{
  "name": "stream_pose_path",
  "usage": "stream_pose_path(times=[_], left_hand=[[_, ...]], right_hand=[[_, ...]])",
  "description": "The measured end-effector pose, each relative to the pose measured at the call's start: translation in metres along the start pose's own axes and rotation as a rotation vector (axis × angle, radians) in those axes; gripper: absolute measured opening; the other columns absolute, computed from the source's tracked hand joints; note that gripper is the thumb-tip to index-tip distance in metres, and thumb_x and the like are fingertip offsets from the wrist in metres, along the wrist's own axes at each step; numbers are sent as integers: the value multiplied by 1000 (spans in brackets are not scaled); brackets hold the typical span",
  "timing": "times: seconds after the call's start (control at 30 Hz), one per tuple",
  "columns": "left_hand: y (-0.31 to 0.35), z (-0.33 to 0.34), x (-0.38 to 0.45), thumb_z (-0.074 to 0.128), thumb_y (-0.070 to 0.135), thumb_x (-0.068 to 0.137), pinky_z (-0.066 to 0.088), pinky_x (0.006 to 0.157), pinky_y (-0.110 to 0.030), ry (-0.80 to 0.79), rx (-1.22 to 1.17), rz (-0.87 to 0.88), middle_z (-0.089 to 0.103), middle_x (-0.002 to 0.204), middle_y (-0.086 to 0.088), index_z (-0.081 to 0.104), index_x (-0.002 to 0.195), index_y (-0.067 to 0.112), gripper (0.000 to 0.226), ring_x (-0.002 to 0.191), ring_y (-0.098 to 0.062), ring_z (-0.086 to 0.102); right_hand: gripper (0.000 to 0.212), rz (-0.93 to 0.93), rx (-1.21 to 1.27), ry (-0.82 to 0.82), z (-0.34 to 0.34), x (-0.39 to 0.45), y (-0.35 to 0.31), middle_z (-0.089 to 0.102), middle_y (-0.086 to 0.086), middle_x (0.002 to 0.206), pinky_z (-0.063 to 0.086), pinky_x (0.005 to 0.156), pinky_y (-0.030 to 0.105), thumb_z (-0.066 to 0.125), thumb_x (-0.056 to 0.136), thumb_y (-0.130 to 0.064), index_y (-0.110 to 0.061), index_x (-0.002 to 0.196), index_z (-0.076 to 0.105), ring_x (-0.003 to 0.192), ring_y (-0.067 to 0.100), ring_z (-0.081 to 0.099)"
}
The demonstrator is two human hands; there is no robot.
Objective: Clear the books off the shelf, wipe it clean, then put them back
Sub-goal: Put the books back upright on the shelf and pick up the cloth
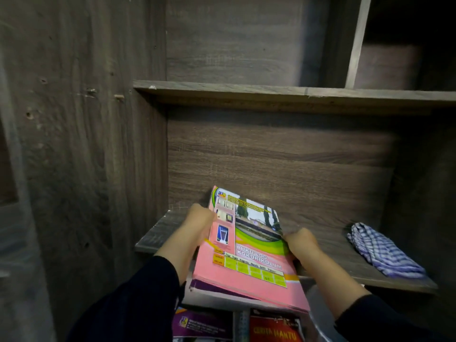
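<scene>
Pink-covered log book [246, 255] tops a small stack held between both hands, left hand [199, 224] gripping its left edge, right hand [299, 243] its right edge, over the wooden shelf [158, 233]. Right of them lies a checked cloth [382, 251].

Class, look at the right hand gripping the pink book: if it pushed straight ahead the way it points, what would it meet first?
Probably the shelf's back panel. The right hand points inward over bare shelf board; the checked cloth lies off to its right. Depth is unclear.
</scene>
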State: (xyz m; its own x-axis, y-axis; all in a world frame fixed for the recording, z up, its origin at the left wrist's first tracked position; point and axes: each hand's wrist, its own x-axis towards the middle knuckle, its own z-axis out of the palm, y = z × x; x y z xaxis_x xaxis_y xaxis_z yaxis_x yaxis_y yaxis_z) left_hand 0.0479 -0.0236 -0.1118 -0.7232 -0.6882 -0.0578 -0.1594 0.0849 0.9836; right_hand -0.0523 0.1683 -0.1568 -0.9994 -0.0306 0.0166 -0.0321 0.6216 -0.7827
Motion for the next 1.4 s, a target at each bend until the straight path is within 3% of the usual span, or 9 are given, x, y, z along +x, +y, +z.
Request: stream_pose_path(times=[0.17, 0.27, 0.4, 0.53, 0.63, 0.93, 1.13, 1.23, 1.4], left_hand=[[30, -41, -9, 62, 3, 85, 43, 53, -30, 156, -75, 217, 63, 81, -28, 61, 85, -14, 17, 74, -33, 66], [43, -73, -15, 60, 8, 83, 52, 66, -39, 302, -106, 346, 66, 81, -21, 65, 78, -4, 14, 77, -29, 66], [41, -100, -25, 55, 15, 91, 53, 81, -42, 555, -128, 431, 60, 95, -10, 49, 102, 9, 14, 87, -30, 63], [22, -103, -23, 52, 10, 94, 48, 78, -34, 663, -201, 502, 62, 102, -15, 45, 108, 7, 16, 88, -27, 60], [11, -101, -14, 51, 6, 95, 40, 74, -27, 684, -251, 524, 58, 100, -10, 44, 107, 8, 14, 87, -18, 54], [-15, -86, 22, 52, -3, 90, 49, 81, -34, 586, -221, 442, 62, 112, -13, 40, 104, 13, 24, 94, -23, 60], [-1, -97, 18, 54, 14, 93, 54, 77, -43, 603, 387, 263, 64, 113, -18, 47, 109, 5, 19, 99, -39, 63], [12, -107, 7, 53, 24, 93, 54, 77, -37, 398, 939, 100, 65, 111, -11, 58, 116, 7, 30, 98, -30, 64], [15, -89, -1, 58, 29, 88, 54, 86, -33, 105, 1145, 54, 63, 119, -10, 56, 123, 11, 40, 105, -27, 63]], right_hand=[[27, -24, -64, -104, -11, -20, -6, 61, 16, 63, 53, 54, 30, 56, 84, -12, -7, 58, 57, 54, 25, 56], [31, -33, -92, -203, -14, -33, -6, 50, 0, 46, 36, 36, 15, 58, 81, -3, -11, 53, 49, 41, 9, 47], [13, -40, -125, -258, -8, -35, -4, 68, 12, 77, 55, 62, 33, 67, 73, -1, -10, 67, 60, 72, 21, 66], [18, -59, -200, -296, -10, -35, -9, 62, 5, 78, 41, 53, 22, 67, 79, -6, -14, 66, 56, 77, 19, 58], [7, -65, -247, -244, -9, -31, -11, 59, 3, 76, 38, 48, 21, 65, 80, -8, -5, 86, 67, 73, 17, 57], [23, 6, -217, -153, -5, -21, -10, 51, 3, 54, 28, 25, 13, 57, 79, -4, -7, 56, 55, 50, 19, 54], [23, 46, -119, -187, -4, -20, -6, 57, 11, 61, 35, 29, 15, 57, 78, 0, -5, 56, 55, 53, 23, 57], [26, 40, -135, -194, -9, -27, -7, 56, 4, 42, 30, 28, 10, 56, 80, 0, -7, 55, 54, 44, 17, 54], [32, 59, -159, -185, -19, -38, -9, 50, -3, 28, 29, 27, 11, 60, 82, -3, -9, 52, 51, 27, 6, 50]])
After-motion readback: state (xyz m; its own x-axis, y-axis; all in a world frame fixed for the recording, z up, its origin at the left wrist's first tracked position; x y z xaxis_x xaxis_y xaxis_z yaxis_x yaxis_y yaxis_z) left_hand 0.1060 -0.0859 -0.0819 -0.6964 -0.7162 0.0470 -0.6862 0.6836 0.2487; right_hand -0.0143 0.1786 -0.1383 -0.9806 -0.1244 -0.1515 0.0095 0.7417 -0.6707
